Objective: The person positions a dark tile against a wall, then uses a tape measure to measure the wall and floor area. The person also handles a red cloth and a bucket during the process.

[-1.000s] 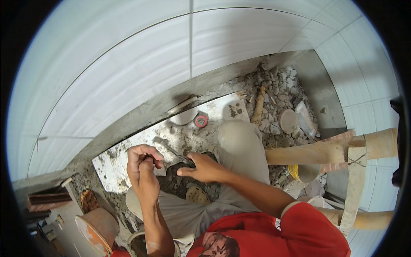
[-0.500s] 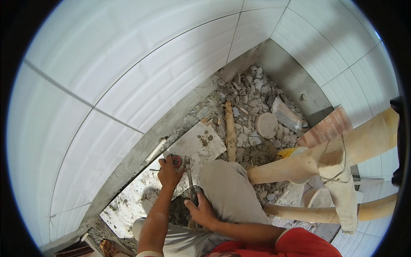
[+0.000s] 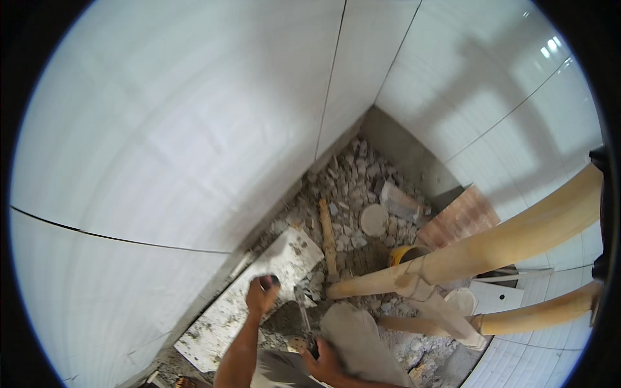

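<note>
My left hand (image 3: 260,299) is closed round a small round red-and-black object (image 3: 274,280), whose kind I cannot make out. It is held above a white slab (image 3: 223,320) spotted with grey mortar, lying along the left wall. Closer to me, my right hand (image 3: 323,363) grips a long metal tool (image 3: 303,309) by its dark handle. The tool's narrow shaft points away from me, and its head is too blurred to name. Its tip lies a little to the right of my left hand, apart from it. My bent knee (image 3: 352,333) is just right of the tool.
Broken rubble (image 3: 359,174) fills the corner floor, with a wooden stick (image 3: 328,236), a round pale disc (image 3: 374,220) and a yellow bucket (image 3: 402,254) there. Thick pale poles (image 3: 498,246), tied with wire, cross on the right. White-tiled walls (image 3: 194,129) rise close on the left and behind.
The view has tilted up and shifted, so my hands and the rubble sit lower. My left hand has turned, showing less of the red-and-black object. The right hand keeps its grip on the tool.
</note>
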Demonstrator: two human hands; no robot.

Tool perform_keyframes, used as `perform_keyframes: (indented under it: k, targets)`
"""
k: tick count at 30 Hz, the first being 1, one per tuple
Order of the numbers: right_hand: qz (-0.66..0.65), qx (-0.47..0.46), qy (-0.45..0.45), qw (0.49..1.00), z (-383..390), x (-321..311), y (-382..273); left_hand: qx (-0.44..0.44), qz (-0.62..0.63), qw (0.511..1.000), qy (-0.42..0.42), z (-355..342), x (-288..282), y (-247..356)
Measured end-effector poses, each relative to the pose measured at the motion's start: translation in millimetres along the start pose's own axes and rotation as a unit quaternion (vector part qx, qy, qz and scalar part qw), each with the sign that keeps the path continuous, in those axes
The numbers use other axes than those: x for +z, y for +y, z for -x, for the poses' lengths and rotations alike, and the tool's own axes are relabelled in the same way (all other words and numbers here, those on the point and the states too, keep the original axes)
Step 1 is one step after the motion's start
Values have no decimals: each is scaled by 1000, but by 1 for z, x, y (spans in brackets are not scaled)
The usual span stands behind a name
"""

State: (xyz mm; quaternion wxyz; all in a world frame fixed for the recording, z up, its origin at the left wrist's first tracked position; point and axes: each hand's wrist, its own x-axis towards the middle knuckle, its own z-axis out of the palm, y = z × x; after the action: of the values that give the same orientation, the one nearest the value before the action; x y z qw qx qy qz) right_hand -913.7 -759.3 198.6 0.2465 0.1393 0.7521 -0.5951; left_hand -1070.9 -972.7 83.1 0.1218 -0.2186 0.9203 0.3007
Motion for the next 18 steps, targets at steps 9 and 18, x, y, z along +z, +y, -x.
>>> perform_keyframes:
  k: [9, 18]
  targets:
    - [73, -201, 12, 977, 226, -176, -282, -204, 424, 846, -249, 328, -308, 235]
    - [-72, -118, -43, 989, 316, -246, -376, -116, 448, 832, -307, 413, -407, 421]
